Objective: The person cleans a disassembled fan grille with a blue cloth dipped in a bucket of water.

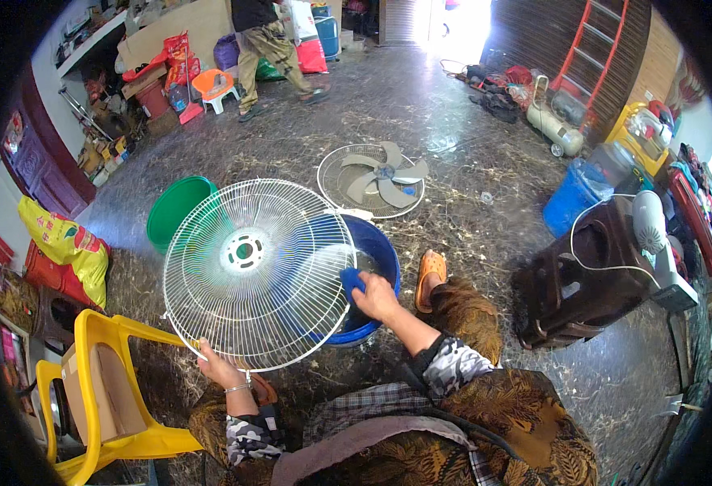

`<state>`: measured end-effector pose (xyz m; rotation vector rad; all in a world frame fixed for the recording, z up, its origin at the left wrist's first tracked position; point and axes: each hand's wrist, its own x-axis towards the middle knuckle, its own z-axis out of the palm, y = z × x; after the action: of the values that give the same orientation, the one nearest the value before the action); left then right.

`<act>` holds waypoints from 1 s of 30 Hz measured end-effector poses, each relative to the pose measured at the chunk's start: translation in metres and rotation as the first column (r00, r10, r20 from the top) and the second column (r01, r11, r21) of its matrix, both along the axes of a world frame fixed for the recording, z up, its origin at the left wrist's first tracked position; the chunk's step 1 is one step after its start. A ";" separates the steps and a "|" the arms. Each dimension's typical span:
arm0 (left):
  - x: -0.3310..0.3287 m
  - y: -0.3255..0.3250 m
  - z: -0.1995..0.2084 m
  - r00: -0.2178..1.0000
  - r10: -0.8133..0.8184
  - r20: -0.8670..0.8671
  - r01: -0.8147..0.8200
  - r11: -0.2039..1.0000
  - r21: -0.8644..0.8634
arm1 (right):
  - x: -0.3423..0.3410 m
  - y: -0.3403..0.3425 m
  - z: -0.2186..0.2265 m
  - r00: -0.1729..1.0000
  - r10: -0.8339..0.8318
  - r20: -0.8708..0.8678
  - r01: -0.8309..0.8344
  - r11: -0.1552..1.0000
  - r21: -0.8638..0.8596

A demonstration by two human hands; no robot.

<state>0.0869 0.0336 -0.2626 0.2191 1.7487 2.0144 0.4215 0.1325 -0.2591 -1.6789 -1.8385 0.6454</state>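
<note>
The left hand (220, 368) reached forward, its fingers clamped on the near rim of the white wire fan guard (259, 279), which partly overhung the blue tub (395, 279). Further right, the right hand (378, 297), its forearm slanting up leftward, pinched a blue scrubber (352, 283) at the guard's right edge. Scrubbing seemed in hand; the next stroke likely called for a steady rim and light pressure along the wires.

1. Fan grille (260, 279): white, round, radial wires, cut-out hub; near rim in left hand (222, 370).
2. Blue pad (351, 283): small, in right hand (378, 297), at grille's right edge.
3. Blue bucket (389, 253): round, upright on floor, left part behind grille; contents unclear.
</note>
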 end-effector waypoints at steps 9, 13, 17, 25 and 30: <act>-0.005 0.008 0.042 0.994 -0.087 -0.071 0.090 0.995 0.041 | 0.025 0.022 0.009 0.980 -0.005 -0.198 -0.035 0.980 -0.198; -0.035 0.021 0.048 0.991 -0.134 -0.001 0.134 0.987 0.094 | 0.017 0.067 -0.002 0.890 -0.252 -0.379 0.156 0.951 -0.267; -0.048 0.039 0.044 0.962 -0.273 0.024 0.271 0.960 0.067 | 0.015 0.128 -0.048 0.751 -0.338 -0.566 0.084 0.901 -0.427; -0.093 0.043 0.021 0.886 -0.463 -0.001 0.463 0.886 -0.006 | -0.031 0.088 -0.041 0.407 -0.479 -0.778 -0.088 0.827 -0.555; -0.105 0.081 0.039 0.771 -0.637 0.011 0.623 0.750 -0.222 | -0.016 0.089 -0.050 0.393 -0.465 -0.793 -0.040 0.853 -0.520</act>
<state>-0.0181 0.1145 -0.2237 0.7125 1.6154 1.3262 0.4056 0.2211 -0.3088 -1.2960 -0.6329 1.5953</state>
